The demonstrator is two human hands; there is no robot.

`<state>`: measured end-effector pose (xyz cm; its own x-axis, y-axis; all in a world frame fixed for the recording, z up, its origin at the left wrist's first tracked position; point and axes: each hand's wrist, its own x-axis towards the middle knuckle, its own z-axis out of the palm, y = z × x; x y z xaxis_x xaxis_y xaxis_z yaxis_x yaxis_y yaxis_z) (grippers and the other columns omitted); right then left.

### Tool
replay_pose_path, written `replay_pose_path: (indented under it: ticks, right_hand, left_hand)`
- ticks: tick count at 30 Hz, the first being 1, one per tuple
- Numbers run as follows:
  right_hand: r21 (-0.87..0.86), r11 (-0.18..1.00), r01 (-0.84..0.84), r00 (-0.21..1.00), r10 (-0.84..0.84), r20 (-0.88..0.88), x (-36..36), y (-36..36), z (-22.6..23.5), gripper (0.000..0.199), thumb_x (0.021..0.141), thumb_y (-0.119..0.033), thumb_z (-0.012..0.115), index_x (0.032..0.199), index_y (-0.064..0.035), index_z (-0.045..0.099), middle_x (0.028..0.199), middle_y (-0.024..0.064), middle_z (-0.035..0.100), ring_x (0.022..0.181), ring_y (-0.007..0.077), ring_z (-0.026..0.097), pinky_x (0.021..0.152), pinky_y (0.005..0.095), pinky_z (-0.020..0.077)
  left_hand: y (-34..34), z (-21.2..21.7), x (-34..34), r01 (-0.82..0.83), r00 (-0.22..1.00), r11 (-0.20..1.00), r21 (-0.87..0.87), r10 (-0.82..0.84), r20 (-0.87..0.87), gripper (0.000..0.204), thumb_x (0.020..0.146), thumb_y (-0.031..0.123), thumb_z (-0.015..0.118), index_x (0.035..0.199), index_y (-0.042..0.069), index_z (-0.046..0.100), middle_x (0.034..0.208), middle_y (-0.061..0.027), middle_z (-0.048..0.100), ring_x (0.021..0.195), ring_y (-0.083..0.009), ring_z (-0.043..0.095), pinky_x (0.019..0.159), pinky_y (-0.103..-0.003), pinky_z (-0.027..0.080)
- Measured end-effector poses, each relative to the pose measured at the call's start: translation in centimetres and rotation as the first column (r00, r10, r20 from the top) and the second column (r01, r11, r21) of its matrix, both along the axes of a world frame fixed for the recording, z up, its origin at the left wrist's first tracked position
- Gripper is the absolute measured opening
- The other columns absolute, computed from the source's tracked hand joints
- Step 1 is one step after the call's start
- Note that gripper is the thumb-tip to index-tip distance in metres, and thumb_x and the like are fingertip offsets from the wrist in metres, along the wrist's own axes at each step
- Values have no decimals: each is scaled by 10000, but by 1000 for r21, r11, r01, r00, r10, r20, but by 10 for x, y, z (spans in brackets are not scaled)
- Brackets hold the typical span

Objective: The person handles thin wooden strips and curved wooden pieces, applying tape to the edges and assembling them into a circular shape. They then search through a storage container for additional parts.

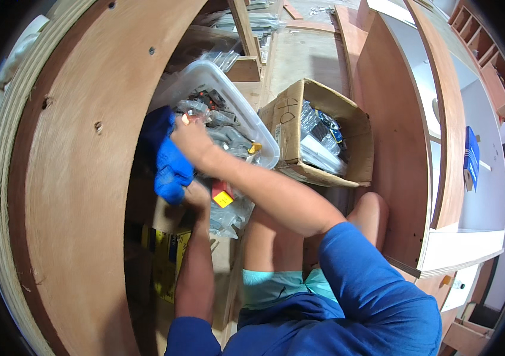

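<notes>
A bundle of blue cloth, perhaps a bag, hangs at the left edge of a clear plastic bin. My left hand grips its lower end, with the fingers mostly hidden by the fabric. At the cloth's upper edge is my right hand, its fingers closed; a small pale and orange bit shows at the fingertips. The plastic bin holds several bagged grey and black parts. Below my right forearm, a red and yellow packet lies on clear plastic bags.
A cardboard box with plastic-wrapped items stands right of the bin. A curved wooden panel rises at the left. To the right is a wooden cabinet with a blue box. A yellow and black box sits beside my left forearm.
</notes>
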<state>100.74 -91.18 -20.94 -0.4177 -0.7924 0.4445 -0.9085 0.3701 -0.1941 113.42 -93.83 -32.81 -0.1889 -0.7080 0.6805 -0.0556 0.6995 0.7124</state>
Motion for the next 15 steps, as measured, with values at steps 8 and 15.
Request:
replay_pose_path:
  ticks: [8, 15]
  right_hand:
    - [-261, 927, -268, 723, 373, 582, 32, 51, 27, 606, 819, -8, 619, 1409, 11, 482, 1265, 336, 526, 1083, 484, 637, 920, 506, 555]
    - [-173, 980, 103, 886, -11, 464, -39, 50, 18, 1284, 710, -735, 778, 1611, -3, 229, 1590, 368, 278, 1473, 528, 299, 1208, 581, 294]
  left_hand:
    - [10, 15, 23, -368, 485, 928, 48, 148, 862, 305, 965, 116, 577, 1214, -45, 648, 1224, -279, 665, 1099, -436, 642, 958, -533, 495]
    - [-53, -49, 51, -322, 433, 879, -351, 467, 771, 183, 896, 99, 591, 880, -28, 723, 825, -266, 718, 744, -466, 706, 647, -550, 555]
